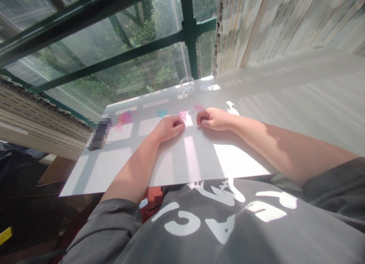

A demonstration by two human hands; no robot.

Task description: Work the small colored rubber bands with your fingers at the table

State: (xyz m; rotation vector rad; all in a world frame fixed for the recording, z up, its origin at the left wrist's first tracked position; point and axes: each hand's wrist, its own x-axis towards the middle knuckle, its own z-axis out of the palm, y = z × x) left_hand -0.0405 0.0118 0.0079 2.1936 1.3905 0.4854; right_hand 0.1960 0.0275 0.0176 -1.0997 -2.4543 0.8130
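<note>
My left hand (172, 128) rests low over the white tabletop with its fingers curled in and the thumb pressed to them. Just beyond its fingertips lies a small pink heap (183, 115) of fine, thin pieces, too small to name. To the right, my right hand (211, 119) is also closed, thumb against bent fingers, beside a second pink heap (198, 107). Whatever either hand pinches is too small or hidden to see. A turquoise heap (162, 113) lies beyond my left wrist, and a larger mixed pink, orange and purple heap (124, 120) is farther left.
At the table's far edge stand a clear round jar (187, 86) and a flat, round, clear lid (205, 86). A dark blurred object (99, 134) lies at the left edge of the white table (176, 165). Windows rise behind; curtains hang at both sides.
</note>
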